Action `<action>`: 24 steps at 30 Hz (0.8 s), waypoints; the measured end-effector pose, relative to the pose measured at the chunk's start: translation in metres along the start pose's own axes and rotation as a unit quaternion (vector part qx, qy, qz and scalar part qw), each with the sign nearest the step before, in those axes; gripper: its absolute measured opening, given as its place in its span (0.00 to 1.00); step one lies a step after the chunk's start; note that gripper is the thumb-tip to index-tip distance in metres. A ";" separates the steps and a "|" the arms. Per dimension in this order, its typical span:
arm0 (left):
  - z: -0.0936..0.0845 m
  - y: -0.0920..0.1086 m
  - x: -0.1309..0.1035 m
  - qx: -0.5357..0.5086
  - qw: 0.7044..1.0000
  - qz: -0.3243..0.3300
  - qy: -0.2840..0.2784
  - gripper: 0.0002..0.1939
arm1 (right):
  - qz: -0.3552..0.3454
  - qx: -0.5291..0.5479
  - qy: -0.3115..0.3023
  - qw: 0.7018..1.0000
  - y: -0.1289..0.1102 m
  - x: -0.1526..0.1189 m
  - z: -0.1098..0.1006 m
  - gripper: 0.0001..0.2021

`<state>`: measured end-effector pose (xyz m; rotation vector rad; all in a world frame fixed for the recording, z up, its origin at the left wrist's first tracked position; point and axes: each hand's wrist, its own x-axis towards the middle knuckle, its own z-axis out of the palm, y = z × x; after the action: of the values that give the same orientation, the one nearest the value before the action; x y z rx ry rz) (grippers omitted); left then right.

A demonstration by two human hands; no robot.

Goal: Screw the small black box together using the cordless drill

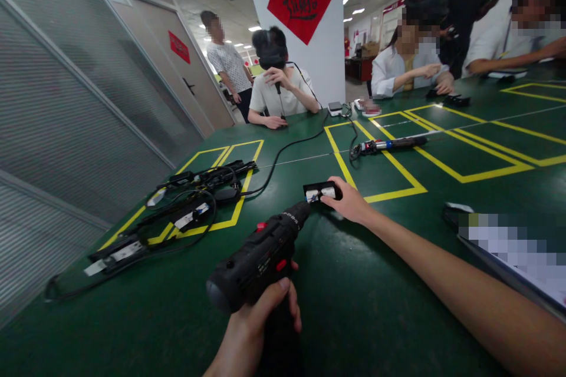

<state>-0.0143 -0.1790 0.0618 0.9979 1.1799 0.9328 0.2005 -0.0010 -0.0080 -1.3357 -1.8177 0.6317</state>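
Note:
A black cordless drill [260,259] with red buttons lies across the lower middle of the view, its chuck pointing up and to the right. My left hand [265,312] is wrapped round the drill's handle. At the chuck's tip is a small black case [321,191] with a white and blue inside. My right hand [347,200] grips the case by its right end, thumb in front and fingers behind. The drill's front end meets or overlaps the case's lower left side; whether a bit touches it cannot be made out.
Black devices with cables [190,212] lie on the green table [354,294] at the left, within yellow tape outlines. A dark tool [391,144] lies beyond my right hand. Papers on a dark tray [522,253] are at the right. Several people are across the table.

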 end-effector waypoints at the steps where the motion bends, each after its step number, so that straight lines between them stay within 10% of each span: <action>1: 0.000 0.000 0.000 -0.001 1.000 -0.003 0.001 0.15 | -0.001 -0.003 0.002 1.000 0.000 0.000 0.000 0.20; 24: -0.001 -0.002 0.000 0.000 1.000 -0.005 -0.007 0.18 | 0.008 -0.006 -0.003 1.000 0.000 -0.001 0.000 0.21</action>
<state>-0.0155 -0.1793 0.0598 0.9955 1.1726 0.9166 0.2007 -0.0020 -0.0078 -1.3586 -1.8209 0.6350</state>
